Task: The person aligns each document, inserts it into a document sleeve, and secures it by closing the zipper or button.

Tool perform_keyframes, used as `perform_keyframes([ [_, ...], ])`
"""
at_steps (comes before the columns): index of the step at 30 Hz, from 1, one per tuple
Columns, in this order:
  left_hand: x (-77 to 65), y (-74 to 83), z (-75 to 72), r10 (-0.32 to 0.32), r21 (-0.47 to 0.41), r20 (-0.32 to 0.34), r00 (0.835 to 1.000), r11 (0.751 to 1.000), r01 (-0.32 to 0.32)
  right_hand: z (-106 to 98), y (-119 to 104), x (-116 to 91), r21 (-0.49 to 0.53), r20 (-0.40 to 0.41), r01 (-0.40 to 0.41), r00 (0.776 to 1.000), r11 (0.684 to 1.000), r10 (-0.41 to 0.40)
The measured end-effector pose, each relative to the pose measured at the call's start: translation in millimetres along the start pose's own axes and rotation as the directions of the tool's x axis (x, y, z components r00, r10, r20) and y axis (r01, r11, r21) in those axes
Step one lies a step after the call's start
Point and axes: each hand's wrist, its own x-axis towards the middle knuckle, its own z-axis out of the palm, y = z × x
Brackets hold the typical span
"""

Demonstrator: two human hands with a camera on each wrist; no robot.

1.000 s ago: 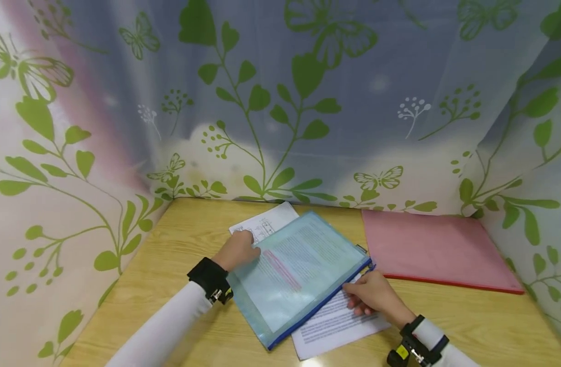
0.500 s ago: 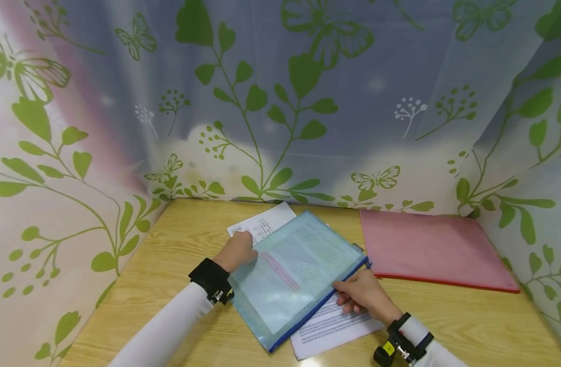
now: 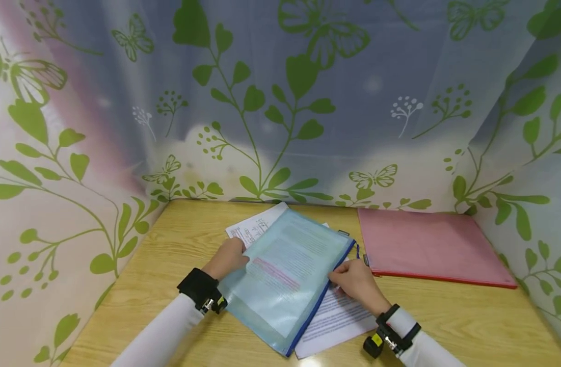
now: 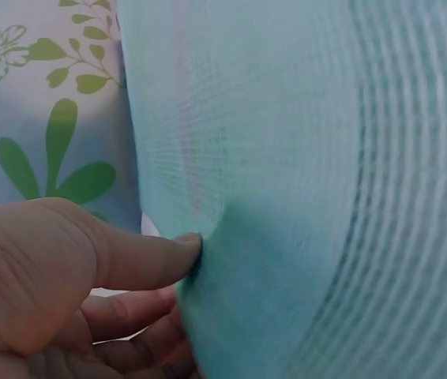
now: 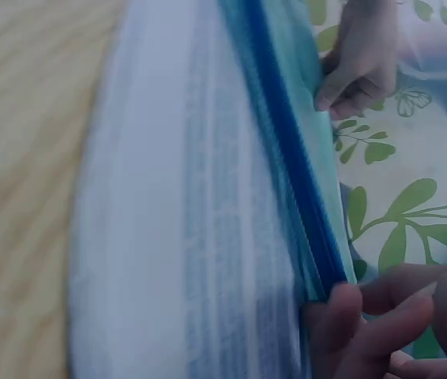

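A translucent blue zip document pouch with a printed page inside lies at an angle over loose papers. My left hand pinches its left edge; in the left wrist view the thumb presses on the mesh-textured face while the fingers go behind it. At the opposite, dark blue zipper edge, my right hand grips the pouch between thumb and fingers. In the right wrist view that zipper strip stands raised above a printed sheet. Another sheet with line drawings shows partly beyond the pouch's upper left.
A red zip pouch lies flat at the back right of the wooden table. Curtains with a leaf and butterfly print enclose the table at the back and both sides.
The blue pouch has turned slightly and lifted, its zipper edge shifting left. My right hand has moved left to that edge and now grips it; my left hand has shifted slightly left.
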Motion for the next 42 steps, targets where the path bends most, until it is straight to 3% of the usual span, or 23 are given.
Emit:
perform_keyframes([
  [10, -14.6, -6.1, -4.6, -0.093, -0.06, 0.098, 0.991, 0.993, 0.099, -5.2, 1.2, 11.7, 0.233, 0.048, -0.099, 0.995, 0.967, 0.09],
  [17, -17.8, -9.8, -9.7, -0.07, -0.084, 0.093, 0.993, 0.993, 0.078, -3.7, -1.5, 21.3, 0.155, 0.037, -0.069, 0.997, 0.986, 0.064],
  [22, -21.1, -20.3, -17.3, -0.102, -0.066, 0.089, 0.991, 0.992, 0.108, 7.0, -11.3, 26.6, 0.085, 0.028, -0.05, 0.998, 0.995, 0.048],
  [29, -25.9, -43.6, -33.4, -0.171, -0.006, 0.061, 0.983, 0.985, 0.172, 33.0, -32.7, 38.3, 0.015, 0.054, 0.032, 0.998, 0.999, -0.033],
  [36, -21.2, -68.5, -49.3, -0.198, 0.039, 0.039, 0.979, 0.98, 0.196, 61.9, -48.9, 46.0, 0.03, 0.085, 0.088, 0.992, 0.996, -0.09],
  [42, -21.8, -92.3, -64.0, -0.134, 0.152, -0.116, 0.984, 0.977, 0.151, 90.3, -69.3, 49.4, 0.078, 0.131, 0.134, 0.981, 0.988, -0.144],
])
